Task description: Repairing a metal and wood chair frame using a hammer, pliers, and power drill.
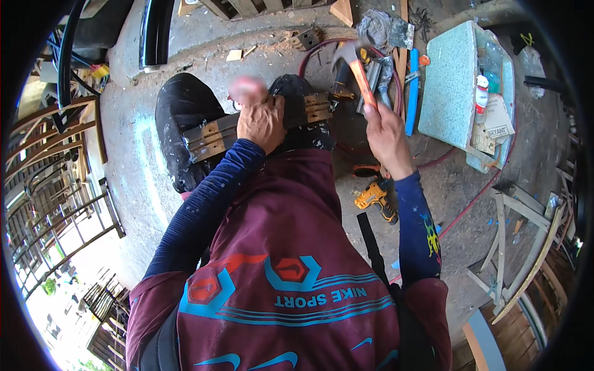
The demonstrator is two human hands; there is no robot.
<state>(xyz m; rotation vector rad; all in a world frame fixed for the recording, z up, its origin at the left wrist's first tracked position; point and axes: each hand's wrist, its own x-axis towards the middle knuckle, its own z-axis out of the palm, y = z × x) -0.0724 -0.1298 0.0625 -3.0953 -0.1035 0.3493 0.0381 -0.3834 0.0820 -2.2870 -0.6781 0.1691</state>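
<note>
Across my knees lies a dark wooden piece (296,113) with lighter wood strips and small holes near both ends. My left hand (262,125) is closed over its middle, pressing it against my lap; its fingertips are partly hidden, and a blurred patch lies just beyond the knuckles. Out to the right, my right hand (387,141) grips a claw hammer (362,77) by its orange handle. The hammer's metal head is raised, pointing away from me, apart from the wooden piece.
A yellow cordless drill (375,196) lies on the concrete floor to the right. Beyond it stands a pale blue speckled box (447,93) holding bottles and a carton. A red hose (465,209) curves across the floor. Wooden frames (516,229) stand at the right.
</note>
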